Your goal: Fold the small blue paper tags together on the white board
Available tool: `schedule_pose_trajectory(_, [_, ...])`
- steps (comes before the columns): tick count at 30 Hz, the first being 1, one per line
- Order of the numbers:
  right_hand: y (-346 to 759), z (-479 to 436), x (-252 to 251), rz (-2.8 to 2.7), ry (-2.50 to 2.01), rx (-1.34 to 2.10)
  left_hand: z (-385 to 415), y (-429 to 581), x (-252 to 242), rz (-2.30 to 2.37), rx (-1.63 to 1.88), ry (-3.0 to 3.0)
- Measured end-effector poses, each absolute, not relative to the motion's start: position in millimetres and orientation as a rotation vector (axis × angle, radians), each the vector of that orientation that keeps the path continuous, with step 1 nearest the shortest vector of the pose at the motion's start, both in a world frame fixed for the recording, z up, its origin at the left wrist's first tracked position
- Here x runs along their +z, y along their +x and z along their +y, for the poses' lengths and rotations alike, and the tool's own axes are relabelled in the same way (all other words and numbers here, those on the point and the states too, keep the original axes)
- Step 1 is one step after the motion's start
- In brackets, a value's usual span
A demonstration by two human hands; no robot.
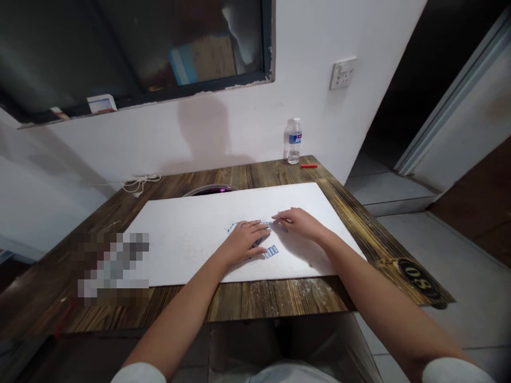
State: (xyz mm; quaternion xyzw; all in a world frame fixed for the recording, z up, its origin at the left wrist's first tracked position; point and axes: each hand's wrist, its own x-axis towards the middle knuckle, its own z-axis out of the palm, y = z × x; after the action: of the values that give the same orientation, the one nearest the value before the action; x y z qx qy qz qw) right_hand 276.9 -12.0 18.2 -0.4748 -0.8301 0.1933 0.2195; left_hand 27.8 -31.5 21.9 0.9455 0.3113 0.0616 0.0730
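A white board (183,234) lies on the wooden table. On it, small blue loops resembling paper clips form a wavy row (232,226), partly hidden by my hands. My left hand (247,240) rests over this row, palm down with the fingers and thumb spread. Several blue-edged pieces (271,250) lie side by side near the left thumb. My right hand (298,221) is at the right end of the row, its fingers reaching left and nothing visibly held in them. A single blue loop (285,230) lies just below it.
A water bottle (294,142) and a red marker-like stick (308,166) stand and lie at the back right of the wooden table (275,300). White cord (139,183) lies at the back left. A blurred patch (112,268) covers the board's left corner. A round "08" plate (418,277) marks the right corner.
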Motion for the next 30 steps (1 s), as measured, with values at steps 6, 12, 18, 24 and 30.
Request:
schedule_pose_trajectory(6, [283,-12,20,-2.376,-1.273,0.477,-28,30,15,1.156,0.187,2.767])
schedule_pose_trajectory(12, [287,-10,17,-2.389,-1.248,0.399,-30,33,15,1.093,0.142,2.774])
schedule_pose_trajectory(18, [285,-4,4,-2.279,-1.524,0.241,-35,39,17,0.945,0.133,2.789])
schedule_pose_trajectory(24, [290,0,-3,-1.996,-1.712,0.199,-37,44,20,0.961,0.167,2.762])
schedule_pose_trajectory(30, [288,-1,0,-2.017,-1.757,0.308,-36,43,18,0.945,0.223,2.809])
